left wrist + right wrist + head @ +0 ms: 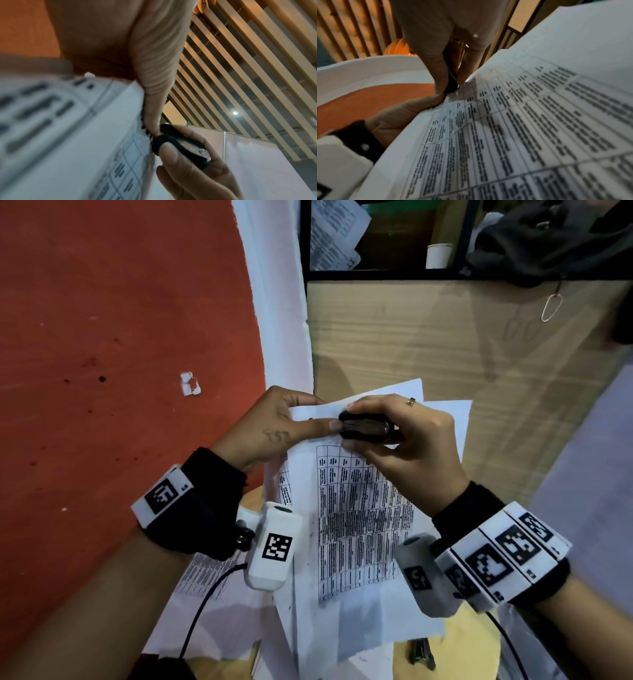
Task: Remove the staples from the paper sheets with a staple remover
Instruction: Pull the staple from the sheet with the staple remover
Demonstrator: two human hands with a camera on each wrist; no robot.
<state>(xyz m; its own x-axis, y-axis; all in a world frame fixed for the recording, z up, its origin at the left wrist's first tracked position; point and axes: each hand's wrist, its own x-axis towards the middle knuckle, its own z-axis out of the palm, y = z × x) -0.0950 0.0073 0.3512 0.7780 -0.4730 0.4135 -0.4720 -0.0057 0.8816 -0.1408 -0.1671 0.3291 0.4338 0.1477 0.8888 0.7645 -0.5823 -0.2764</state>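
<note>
Printed paper sheets [356, 525] with a table of text are held up in front of me. My left hand [308, 422] pinches their top left corner, thumb lying on the front. My right hand [349, 426] grips a black staple remover [366, 429], squeezed between thumb and fingers, with its nose at that corner next to the left thumb tip. From the left wrist, the staple remover [180, 146] meets the paper edge [133, 121]. The right wrist view has the staple remover [452, 78] pointing down at the sheets [522, 121]. Its claws and the staple are hidden.
More printed sheets [212, 580] lie on a round wooden table [466, 642] below my hands, with a small dark metal item [423, 652] beside them. A wooden cabinet [445, 344] stands ahead, holding a paper cup [438, 256]. A red floor [102, 337] with a paper scrap [190, 384] lies left.
</note>
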